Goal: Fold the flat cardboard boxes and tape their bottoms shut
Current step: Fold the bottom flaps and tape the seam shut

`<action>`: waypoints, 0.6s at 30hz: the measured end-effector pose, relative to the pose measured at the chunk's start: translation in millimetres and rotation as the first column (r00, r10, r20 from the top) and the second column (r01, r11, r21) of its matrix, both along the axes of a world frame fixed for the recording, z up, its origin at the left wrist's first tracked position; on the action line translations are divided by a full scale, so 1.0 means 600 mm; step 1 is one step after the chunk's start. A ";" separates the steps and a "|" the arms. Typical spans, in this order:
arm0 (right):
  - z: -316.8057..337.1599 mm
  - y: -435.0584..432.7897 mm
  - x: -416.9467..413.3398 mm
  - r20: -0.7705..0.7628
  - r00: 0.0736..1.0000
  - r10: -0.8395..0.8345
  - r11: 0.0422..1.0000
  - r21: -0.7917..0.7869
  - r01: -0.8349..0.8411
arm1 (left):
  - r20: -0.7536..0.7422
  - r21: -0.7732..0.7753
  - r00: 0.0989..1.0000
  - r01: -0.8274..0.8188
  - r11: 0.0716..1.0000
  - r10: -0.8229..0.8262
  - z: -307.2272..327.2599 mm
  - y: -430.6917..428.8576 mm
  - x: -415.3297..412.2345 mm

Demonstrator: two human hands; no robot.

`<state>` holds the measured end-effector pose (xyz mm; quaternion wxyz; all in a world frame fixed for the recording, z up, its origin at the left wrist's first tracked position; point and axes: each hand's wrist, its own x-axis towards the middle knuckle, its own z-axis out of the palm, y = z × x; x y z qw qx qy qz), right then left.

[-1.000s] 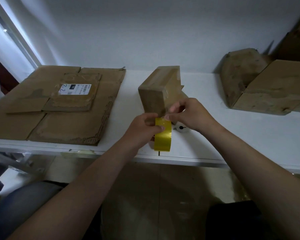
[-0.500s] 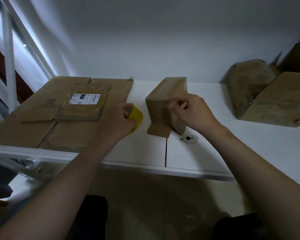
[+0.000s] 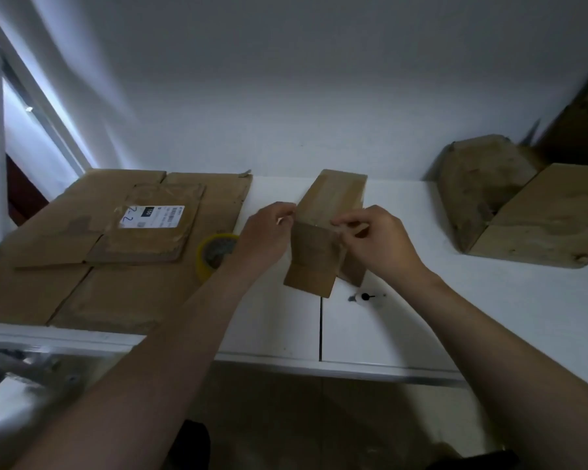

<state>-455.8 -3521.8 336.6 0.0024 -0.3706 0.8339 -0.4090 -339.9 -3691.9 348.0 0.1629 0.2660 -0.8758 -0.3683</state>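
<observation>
Both hands' grips pinch the small box (image 3: 330, 212): left hand (image 3: 269, 232), right hand (image 3: 377, 239). The flat cardboard's label (image 3: 151, 217) reads "2-2".

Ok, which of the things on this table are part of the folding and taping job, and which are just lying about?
In the job:
- small box, held by left hand and right hand
- yellow tape roll
- flat cardboard sheets
- finished boxes at the right

Lying about:
- small white and black object on the table
</observation>
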 end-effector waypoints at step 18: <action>0.088 -0.008 -0.015 0.388 0.915 0.107 0.932 -0.360 0.044 | -0.307 0.461 0.950 0.200 0.865 -0.056 0.056 0.015 -0.043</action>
